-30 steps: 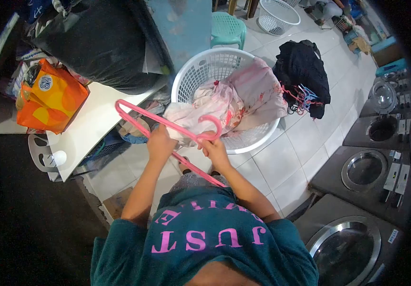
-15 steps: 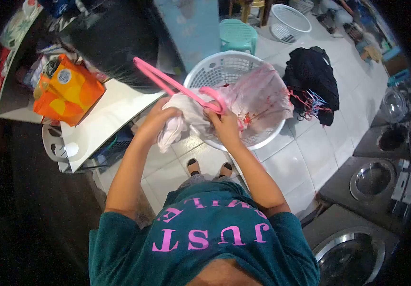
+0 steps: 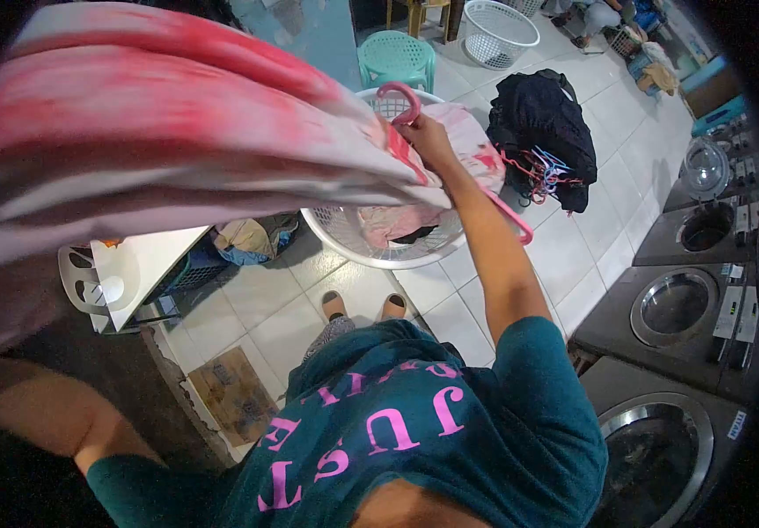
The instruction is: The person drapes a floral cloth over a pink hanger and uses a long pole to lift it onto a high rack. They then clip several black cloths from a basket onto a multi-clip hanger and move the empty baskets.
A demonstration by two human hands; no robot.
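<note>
My right hand (image 3: 428,145) is closed around a pink clothes hanger (image 3: 404,101) near its hook, above the laundry basket. One arm of the hanger sticks out to the lower right, past my forearm. A large white cloth with pink-red blotches (image 3: 177,114) stretches from my right hand across to the left edge, blurred by motion. My left forearm (image 3: 40,409) reaches out to the far left; the hand itself is lost behind the cloth or beyond the edge. In the white basket (image 3: 326,233) lie more pink-stained fabric (image 3: 401,222) and something dark.
Dark clothes (image 3: 542,123) lie on the tiled floor right of the basket, with several hangers (image 3: 551,172) on them. Behind stand a green stool (image 3: 397,60) and another white basket (image 3: 500,35). Washing machines (image 3: 674,304) line the right; a white tabletop (image 3: 146,264) is at left.
The bunched cloth has been spread out and swung far to the left, with my left arm extended outward. My right hand still grips the hanger, which has turned to point lower right.
</note>
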